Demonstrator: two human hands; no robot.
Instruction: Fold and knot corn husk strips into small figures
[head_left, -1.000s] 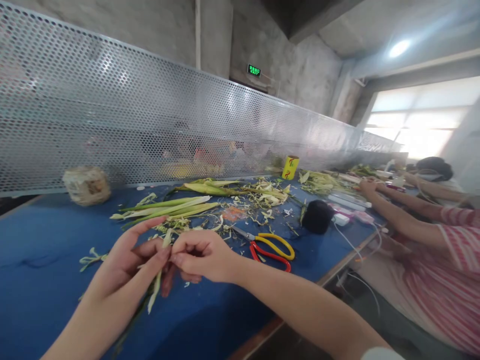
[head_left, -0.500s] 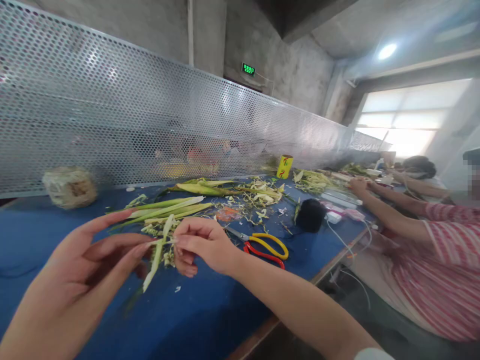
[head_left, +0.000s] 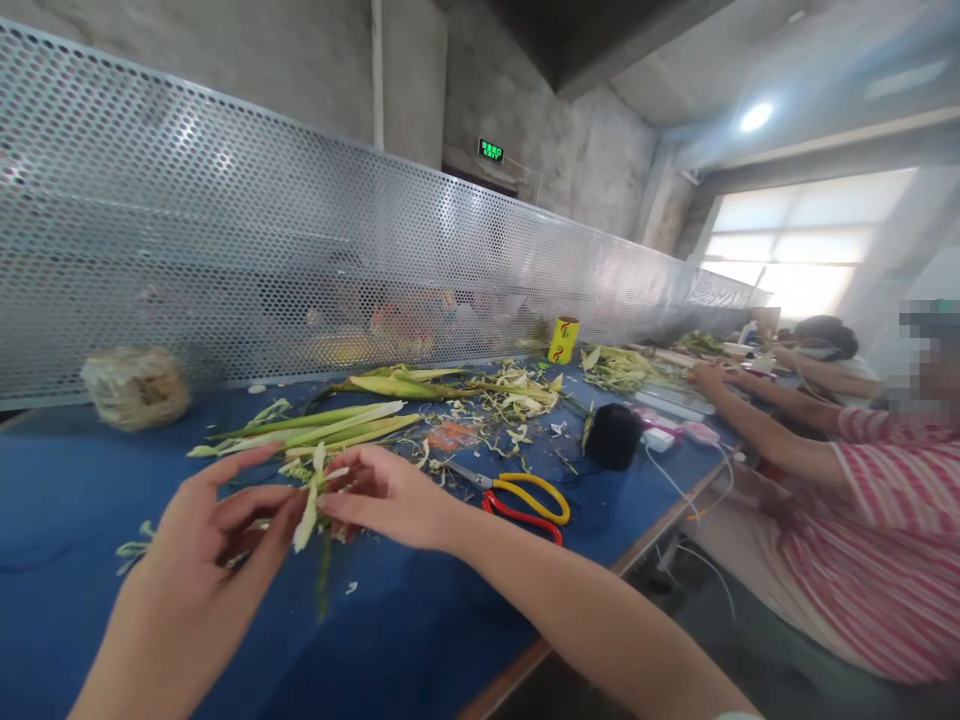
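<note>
Hands: closer together than half a second ago, the right fingertips now near the left ones. Listed left to right.

Whitish wrapped jar or roll (head_left: 135, 387), contents unclear: at the tabletop's (head_left: 67, 500) far side, presumably to free working space.
Knotted pale-green husk piece (head_left: 133, 548): beside the left wrist, apart from the heap.
Left hand (head_left: 202, 540): grip narrowed to a thumb-and-finger pinch on the husk strip (head_left: 306, 520), other fingers loosely spread.
Husk strip: raised between both hands, crossed by another pale end; pinched from either side, apparently to steady something so limp.
Long green husks (head_left: 315, 430): behind the hands, laid lengthwise, perhaps for easy picking.
Right hand (head_left: 382, 500): grip drawn in at the strip's crossing, fingers curled; exact hold partly hidden.
Scissors (head_left: 525, 500): yellow and red handles turned right, beside the forearm, likely for ready reach.
Yellow can (head_left: 563, 340): upright near the perforated panel (head_left: 480, 240), seemingly kept aside.
Black rounded object (head_left: 613, 437): right of the scissors, apart.
</note>
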